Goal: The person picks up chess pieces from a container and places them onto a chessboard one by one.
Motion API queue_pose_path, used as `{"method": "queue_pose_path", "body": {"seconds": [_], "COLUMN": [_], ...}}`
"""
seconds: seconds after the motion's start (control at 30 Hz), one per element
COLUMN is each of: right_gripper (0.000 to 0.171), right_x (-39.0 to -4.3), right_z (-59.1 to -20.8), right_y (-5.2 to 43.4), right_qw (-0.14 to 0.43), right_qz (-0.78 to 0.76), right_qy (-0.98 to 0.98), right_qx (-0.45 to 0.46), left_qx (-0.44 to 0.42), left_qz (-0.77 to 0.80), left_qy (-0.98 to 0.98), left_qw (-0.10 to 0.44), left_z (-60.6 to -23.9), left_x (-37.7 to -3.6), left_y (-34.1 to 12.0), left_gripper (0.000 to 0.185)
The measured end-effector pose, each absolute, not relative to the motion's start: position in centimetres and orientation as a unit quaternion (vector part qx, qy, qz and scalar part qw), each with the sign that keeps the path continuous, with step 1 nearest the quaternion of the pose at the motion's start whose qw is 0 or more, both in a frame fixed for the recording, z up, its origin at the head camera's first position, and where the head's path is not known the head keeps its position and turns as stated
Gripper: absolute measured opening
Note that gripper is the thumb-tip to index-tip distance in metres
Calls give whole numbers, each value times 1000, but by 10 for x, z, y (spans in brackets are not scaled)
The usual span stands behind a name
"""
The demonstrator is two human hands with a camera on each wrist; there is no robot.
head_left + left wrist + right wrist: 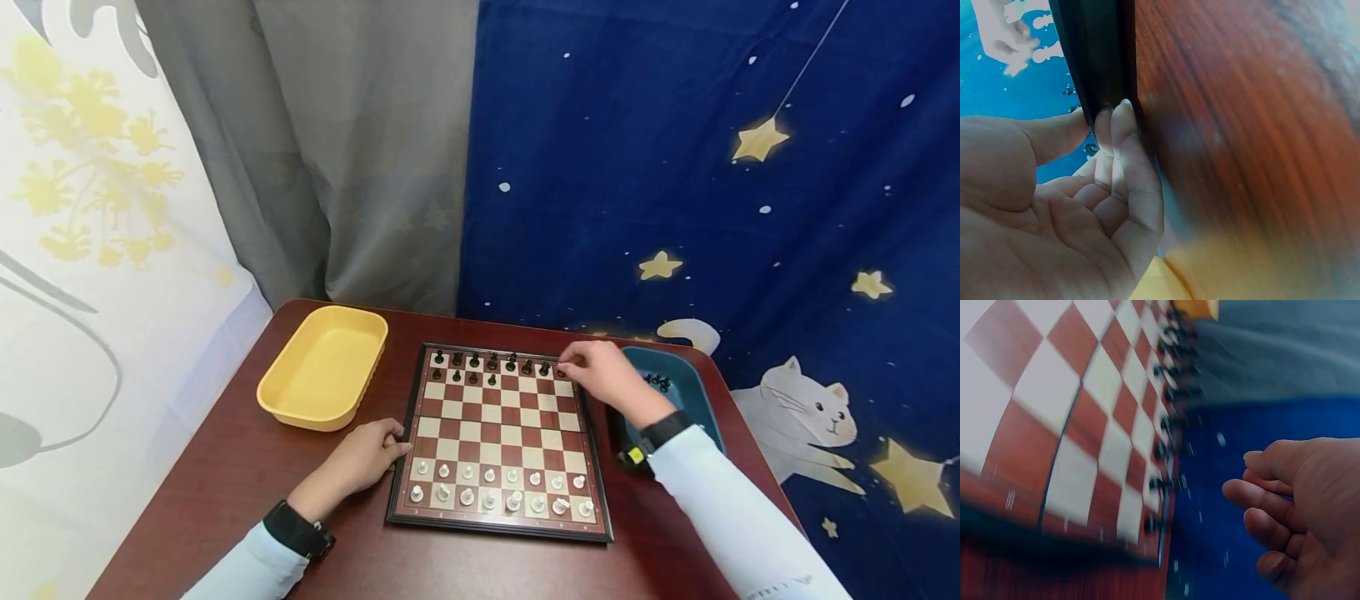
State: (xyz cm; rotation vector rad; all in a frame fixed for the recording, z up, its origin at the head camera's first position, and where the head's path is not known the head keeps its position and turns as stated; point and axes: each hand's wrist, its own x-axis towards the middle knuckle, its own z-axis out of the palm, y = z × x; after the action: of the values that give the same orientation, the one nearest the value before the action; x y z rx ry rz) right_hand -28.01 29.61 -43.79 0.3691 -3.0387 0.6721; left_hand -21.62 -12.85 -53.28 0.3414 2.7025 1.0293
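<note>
A chessboard (489, 414) lies on the table. White chess pieces (490, 500) fill its two near rows; black pieces (492, 363) line the far row, with several more black ones in front of them on the left. At the board's left edge, my left hand (365, 455) holds the frame, thumb on the upper side and curled fingers (1138, 175) against the side. My right hand (600, 369) is over the far right corner, close by the corner black piece (561, 372). Its fingers (1266, 497) are loosely bent and apart from the thumb, with nothing between them.
To the right of the board stands a teal tray (711, 404) with black pieces (657, 382) inside, partly behind my right forearm. A yellow tray (322, 367) sits at the back left. Curtains (390, 167) hang behind the table (247, 450).
</note>
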Motion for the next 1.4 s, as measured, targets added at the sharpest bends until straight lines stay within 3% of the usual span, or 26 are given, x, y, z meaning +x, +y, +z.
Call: {"method": "queue_pose_path", "body": {"seconds": [0.27, 0.5, 0.77, 0.93, 1.1, 1.4], "right_gripper": [21, 23, 25, 9, 30, 14], "right_x": [-266, -278, -301, -307, -309, -299], "right_z": [-436, -454, -471, -474, -476, -465], "right_y": [394, 440, 445, 443, 442, 434], "right_qw": [67, 33, -3, -15, -18, -9], "right_qz": [210, 128, 95, 77, 76, 92], "right_qy": [-975, -991, -995, -997, -997, -996], "right_qx": [9, -36, -29, -22, -13, -10], "left_qx": [125, 131, 130, 132, 131, 131], "left_qz": [350, 351, 351, 346, 344, 347], "left_qy": [922, 921, 921, 923, 924, 922], "left_qw": [111, 106, 108, 105, 105, 110], "left_z": [-532, -533, -532, -531, -532, -532], "left_x": [-216, -214, -213, -214, -215, -216], "left_y": [-129, -129, -129, -129, -129, -129], "left_gripper": [27, 28, 27, 27, 27, 28]}}
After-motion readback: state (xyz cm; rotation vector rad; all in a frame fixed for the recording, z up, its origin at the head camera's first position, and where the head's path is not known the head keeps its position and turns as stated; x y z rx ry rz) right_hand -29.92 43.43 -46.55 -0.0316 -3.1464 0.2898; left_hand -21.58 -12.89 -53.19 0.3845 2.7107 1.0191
